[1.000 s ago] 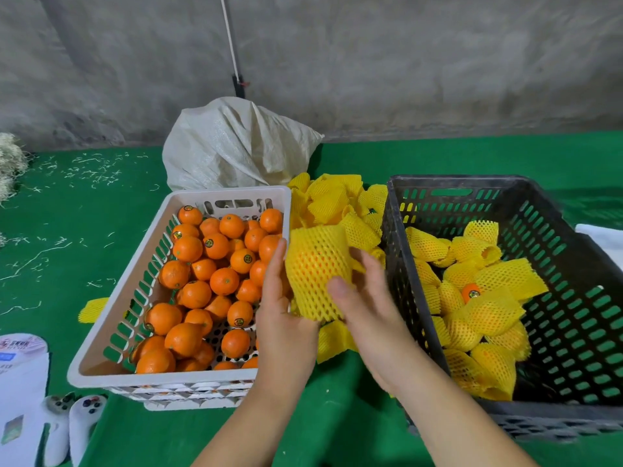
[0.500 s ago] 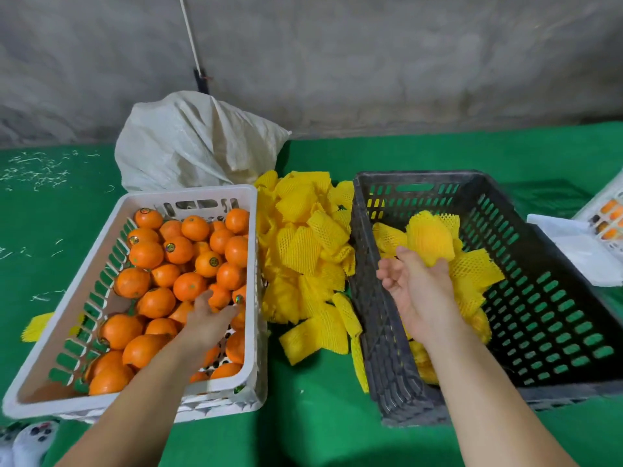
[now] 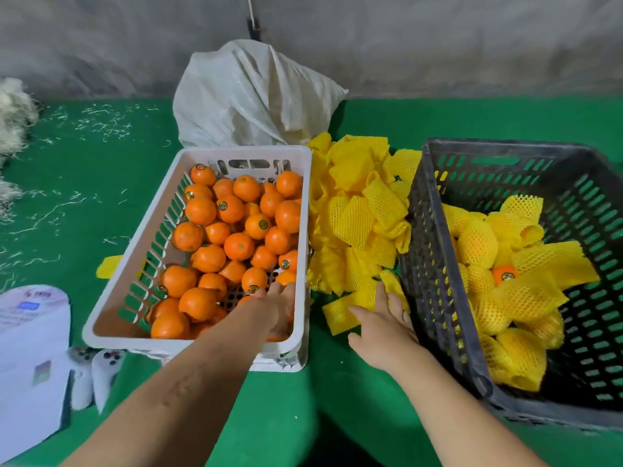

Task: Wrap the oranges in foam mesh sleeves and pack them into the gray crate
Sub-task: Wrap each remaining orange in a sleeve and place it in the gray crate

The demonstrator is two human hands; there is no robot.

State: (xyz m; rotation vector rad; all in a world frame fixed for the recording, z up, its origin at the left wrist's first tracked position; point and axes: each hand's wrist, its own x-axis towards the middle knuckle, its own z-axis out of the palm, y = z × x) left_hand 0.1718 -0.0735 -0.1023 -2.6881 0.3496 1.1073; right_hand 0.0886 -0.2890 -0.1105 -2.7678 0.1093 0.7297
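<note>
Bare oranges fill the white crate at centre left. My left hand reaches palm down into its front right corner, lying over oranges; its grip is hidden. Between the crates lies a pile of yellow foam mesh sleeves. With fingers spread and straight, my right hand touches the nearest sleeve at the pile's front. On the right, the gray crate holds several sleeved oranges, and one orange shows partly bare.
A white woven sack stands behind the crates against the grey wall. A white printed bag and two white controllers lie at front left. One stray sleeve sits left of the white crate. Green matting covers the surface.
My right hand left the sleeved orange in the gray crate and came back down to the sleeve pile. My left hand went from the sleeve into the white crate's front right corner.
</note>
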